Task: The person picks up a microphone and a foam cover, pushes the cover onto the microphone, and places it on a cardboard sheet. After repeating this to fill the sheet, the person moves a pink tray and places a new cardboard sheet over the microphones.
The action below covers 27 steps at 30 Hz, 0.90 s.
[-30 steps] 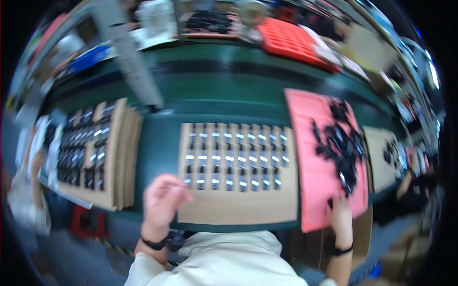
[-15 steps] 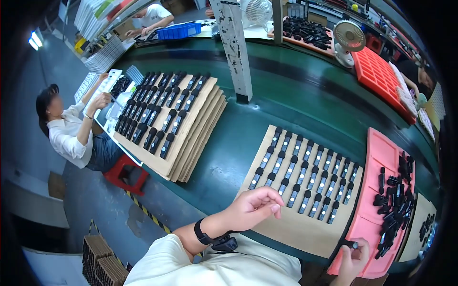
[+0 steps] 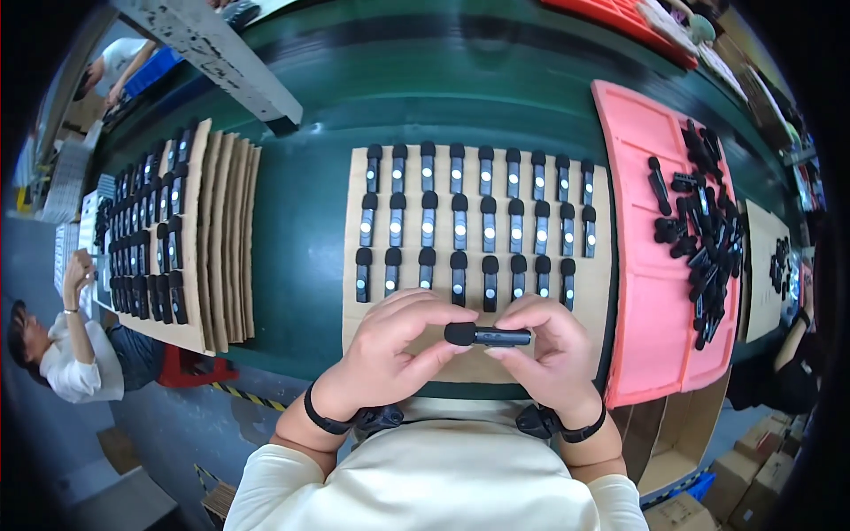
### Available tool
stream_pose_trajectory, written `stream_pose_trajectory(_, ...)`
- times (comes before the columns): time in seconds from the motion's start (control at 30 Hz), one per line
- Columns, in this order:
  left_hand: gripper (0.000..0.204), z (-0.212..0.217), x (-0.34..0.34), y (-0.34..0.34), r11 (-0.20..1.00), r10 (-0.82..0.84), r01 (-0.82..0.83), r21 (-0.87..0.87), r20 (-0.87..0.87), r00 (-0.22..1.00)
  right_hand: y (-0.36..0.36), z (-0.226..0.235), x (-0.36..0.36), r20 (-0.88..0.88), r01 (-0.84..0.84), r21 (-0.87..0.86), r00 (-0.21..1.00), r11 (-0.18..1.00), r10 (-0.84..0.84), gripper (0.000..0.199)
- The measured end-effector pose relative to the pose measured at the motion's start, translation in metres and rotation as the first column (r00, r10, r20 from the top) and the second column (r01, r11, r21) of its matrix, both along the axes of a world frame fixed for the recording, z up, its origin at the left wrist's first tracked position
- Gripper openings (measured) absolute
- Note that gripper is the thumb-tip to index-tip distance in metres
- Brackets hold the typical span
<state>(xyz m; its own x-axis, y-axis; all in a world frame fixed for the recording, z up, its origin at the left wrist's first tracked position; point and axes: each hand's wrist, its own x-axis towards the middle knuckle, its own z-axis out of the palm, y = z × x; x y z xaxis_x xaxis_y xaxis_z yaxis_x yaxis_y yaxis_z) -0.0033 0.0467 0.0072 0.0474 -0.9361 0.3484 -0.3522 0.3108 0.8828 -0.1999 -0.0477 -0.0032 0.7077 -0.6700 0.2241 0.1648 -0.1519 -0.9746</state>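
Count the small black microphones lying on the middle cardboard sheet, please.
26 microphones: nine in the far row, nine in the middle row, eight in the near row; some may be hidden.

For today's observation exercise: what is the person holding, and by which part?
A small black stick-shaped device, held level: left hand at its rounded end, right hand at the other end.

A long dark green workbench (image 3: 496, 97) stands on a grey floor (image 3: 80, 442), with brown cardboard boxes (image 3: 708, 496) stacked below its right end.
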Motion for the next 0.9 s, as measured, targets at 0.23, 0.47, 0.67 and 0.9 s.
stream_pose_trajectory(0.23,0.029,0.004,-0.011,0.002,0.998,-0.017,0.02,0.064,-0.058,0.998,-0.004,-0.002,-0.005,-0.019,0.018,-0.276,1.0,0.961,-0.024,0.029)
stream_pose_trajectory(0.47,0.029,0.003,-0.017,0.003,1.0,0.026,-0.026,-0.014,-0.031,0.999,0.001,0.01,-0.007,-0.078,0.038,-0.42,0.994,0.907,-0.078,0.036)
stream_pose_trajectory(0.67,0.03,0.005,-0.023,0.006,0.998,0.021,-0.019,-0.054,0.042,0.999,0.004,0.01,-0.013,-0.016,0.062,-0.454,0.997,0.889,-0.078,0.036)
stream_pose_trajectory(0.9,0.028,0.007,-0.026,0.005,0.996,0.019,-0.01,-0.091,0.098,0.995,0.003,0.008,-0.016,0.004,0.083,-0.481,0.996,0.873,-0.093,0.034)
